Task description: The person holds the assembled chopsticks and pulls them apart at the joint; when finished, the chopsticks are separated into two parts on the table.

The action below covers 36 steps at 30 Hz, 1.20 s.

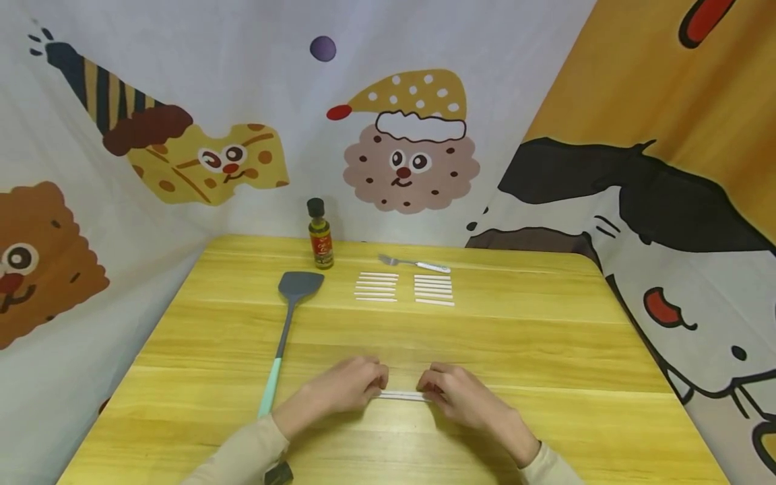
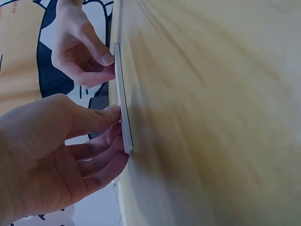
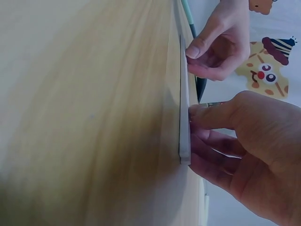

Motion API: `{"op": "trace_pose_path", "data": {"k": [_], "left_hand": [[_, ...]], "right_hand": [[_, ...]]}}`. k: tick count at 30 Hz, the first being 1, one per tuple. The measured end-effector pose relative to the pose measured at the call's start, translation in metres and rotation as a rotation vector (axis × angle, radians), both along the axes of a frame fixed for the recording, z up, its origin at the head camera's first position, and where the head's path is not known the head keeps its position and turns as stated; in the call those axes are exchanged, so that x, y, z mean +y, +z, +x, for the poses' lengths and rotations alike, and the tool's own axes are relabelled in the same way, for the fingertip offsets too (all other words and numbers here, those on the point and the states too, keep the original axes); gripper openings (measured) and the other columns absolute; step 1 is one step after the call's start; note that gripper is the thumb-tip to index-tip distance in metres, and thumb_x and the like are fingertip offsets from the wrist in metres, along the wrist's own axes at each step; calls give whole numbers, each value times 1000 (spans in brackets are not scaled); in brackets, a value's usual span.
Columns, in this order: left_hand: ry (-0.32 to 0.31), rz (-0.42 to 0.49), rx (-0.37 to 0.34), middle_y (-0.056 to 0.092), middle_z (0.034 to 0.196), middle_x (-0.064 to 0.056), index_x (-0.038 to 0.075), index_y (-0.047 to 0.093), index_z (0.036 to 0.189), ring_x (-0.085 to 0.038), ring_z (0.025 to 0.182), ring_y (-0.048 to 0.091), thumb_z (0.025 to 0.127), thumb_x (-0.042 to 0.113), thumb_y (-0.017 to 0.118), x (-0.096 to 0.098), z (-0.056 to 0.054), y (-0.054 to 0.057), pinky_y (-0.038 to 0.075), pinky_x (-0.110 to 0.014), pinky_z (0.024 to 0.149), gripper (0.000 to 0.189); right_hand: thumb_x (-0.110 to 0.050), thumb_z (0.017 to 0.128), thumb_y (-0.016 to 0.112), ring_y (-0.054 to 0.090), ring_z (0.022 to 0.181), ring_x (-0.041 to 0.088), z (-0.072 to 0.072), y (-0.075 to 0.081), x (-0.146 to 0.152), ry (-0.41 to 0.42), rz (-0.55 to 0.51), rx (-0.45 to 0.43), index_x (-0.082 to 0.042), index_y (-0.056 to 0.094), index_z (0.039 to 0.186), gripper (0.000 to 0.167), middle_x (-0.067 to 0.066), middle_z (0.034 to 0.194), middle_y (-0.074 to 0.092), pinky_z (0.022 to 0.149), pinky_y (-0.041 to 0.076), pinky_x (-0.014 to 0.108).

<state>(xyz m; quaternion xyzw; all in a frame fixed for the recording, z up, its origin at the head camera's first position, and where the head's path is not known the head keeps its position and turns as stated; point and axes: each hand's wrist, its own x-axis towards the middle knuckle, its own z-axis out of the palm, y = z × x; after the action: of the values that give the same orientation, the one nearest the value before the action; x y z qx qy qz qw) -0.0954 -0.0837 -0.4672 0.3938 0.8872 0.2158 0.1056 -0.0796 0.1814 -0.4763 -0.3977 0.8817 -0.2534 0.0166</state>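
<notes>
Two thin white sticks (image 1: 402, 395) lie side by side near the front middle of the table, running left to right. My left hand (image 1: 353, 382) pinches their left end between thumb and fingers, while my right hand (image 1: 462, 396) pinches the right end. In the left wrist view a pale stick (image 2: 122, 101) lies along the tabletop with both thumbs at its side. From the right wrist, the stick's (image 3: 184, 108) near end shows squared off, just by the fingertips. Parts of both ends are hidden behind the fingers in the head view.
Farther back, short white sticks lie in a left column (image 1: 376, 288) and a right column (image 1: 433, 288). Behind them is a fork (image 1: 424, 265). A bottle (image 1: 321, 242) stands at the back. A spatula (image 1: 285, 330) lies left of my left hand, its handle running toward my sleeve.
</notes>
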Motion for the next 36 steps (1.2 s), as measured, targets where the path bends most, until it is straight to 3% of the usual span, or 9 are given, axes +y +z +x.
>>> {"op": "trace_pose_path", "data": {"k": [5, 14, 19, 22, 24, 30, 33, 36], "left_hand": [[8, -10, 39, 63, 84, 4, 11, 68, 89, -2, 74, 53, 89, 2, 70, 2, -1, -2, 49, -13, 65, 9], [52, -21, 72, 56, 82, 4, 11, 63, 88, -3, 71, 48, 89, 2, 69, 5, 0, -3, 47, -13, 61, 11], [75, 33, 44, 57, 86, 4, 12, 64, 90, -3, 74, 50, 92, 7, 71, 4, -4, -5, 48, -14, 64, 8], [80, 73, 68, 59, 86, 3, 10, 66, 90, -3, 74, 53, 92, 6, 71, 4, -7, -4, 50, -15, 64, 7], [83, 90, 139, 60, 84, 2, 9, 67, 88, -5, 74, 56, 91, 4, 72, 3, -9, -2, 51, -14, 64, 8], [93, 132, 440, 60, 80, 2, 10, 68, 82, -11, 75, 61, 86, 0, 76, -3, -15, 10, 55, -16, 67, 13], [93, 143, 486, 61, 82, 2, 10, 69, 84, -11, 77, 61, 87, 2, 76, -7, -16, 16, 56, -16, 70, 10], [91, 137, 488, 64, 85, 2, 9, 71, 87, -11, 80, 62, 87, 4, 76, -11, -15, 22, 57, -15, 75, 7]], "right_hand": [[0, 90, 73, 64, 80, 5, -1, -2, 0, -5, -9, 12, -8, 73, 95, 10, 0, 92, 69, 68, 55, 13], [-2, 87, 76, 66, 82, 8, -7, -8, -3, -29, 31, 110, -8, 73, 97, 12, -1, 92, 68, 71, 57, 16], [-2, 87, 77, 65, 83, 11, -9, -9, -4, -66, 66, 232, -9, 73, 96, 13, -1, 93, 67, 68, 57, 19], [1, 84, 78, 64, 84, 13, -14, -7, -4, -77, 40, 329, -9, 72, 94, 15, 0, 93, 66, 69, 57, 22], [3, 83, 78, 63, 83, 13, -18, -4, -5, -73, 8, 391, -8, 72, 93, 16, 0, 91, 65, 68, 58, 22], [5, 81, 79, 62, 79, 13, -25, 9, -8, -53, -76, 496, -6, 70, 91, 18, 1, 88, 63, 65, 56, 19], [5, 82, 78, 61, 79, 13, -25, 16, -10, -42, -85, 510, -6, 69, 92, 18, 2, 89, 62, 64, 55, 20], [4, 85, 75, 61, 80, 13, -23, 23, -11, -32, -86, 523, -6, 68, 93, 14, 2, 90, 62, 65, 54, 20]]}}
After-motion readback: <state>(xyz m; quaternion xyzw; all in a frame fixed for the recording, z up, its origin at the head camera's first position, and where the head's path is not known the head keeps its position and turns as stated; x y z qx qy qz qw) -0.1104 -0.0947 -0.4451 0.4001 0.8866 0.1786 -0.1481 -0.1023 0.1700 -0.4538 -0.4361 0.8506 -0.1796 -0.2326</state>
